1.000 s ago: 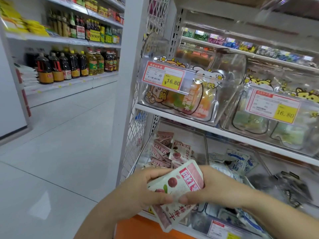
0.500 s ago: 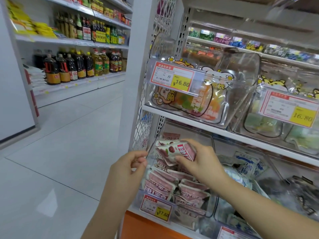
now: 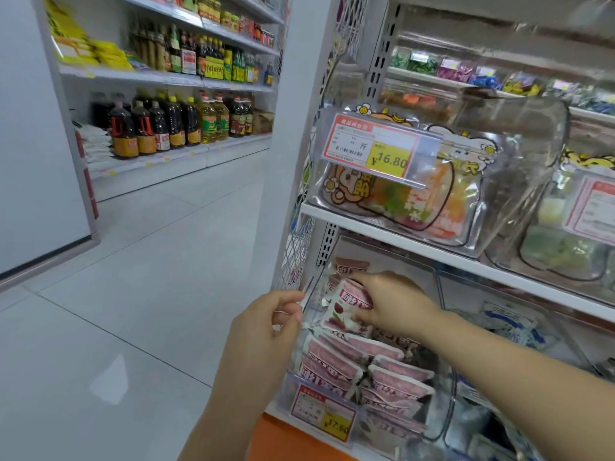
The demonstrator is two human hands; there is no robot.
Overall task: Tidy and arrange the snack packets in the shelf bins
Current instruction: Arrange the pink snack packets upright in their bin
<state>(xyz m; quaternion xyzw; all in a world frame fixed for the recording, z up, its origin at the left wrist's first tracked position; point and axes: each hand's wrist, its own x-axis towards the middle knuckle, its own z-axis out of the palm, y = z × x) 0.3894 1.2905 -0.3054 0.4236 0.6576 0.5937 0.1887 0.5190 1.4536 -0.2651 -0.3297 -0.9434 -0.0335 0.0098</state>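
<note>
Pink-and-white packet (image 3: 349, 304) has gone from a two-handed hold in front of me to my right hand (image 3: 389, 304) alone, pinched upright above the rows in the clear bin (image 3: 311, 287). My left hand (image 3: 266, 327) has let go, loosely curled and empty just beside it; looks like slotting in comes next.

Pink-and-white snack packets (image 3: 352, 361); red-and-yellow price tag (image 3: 321, 412).

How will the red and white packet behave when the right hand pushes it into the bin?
The packet looks like a soft pouch, so it will probably bend rather than stay stiff. It seems light, since the right hand holds it alone. Its glossy film may slide on the packets below.
</note>
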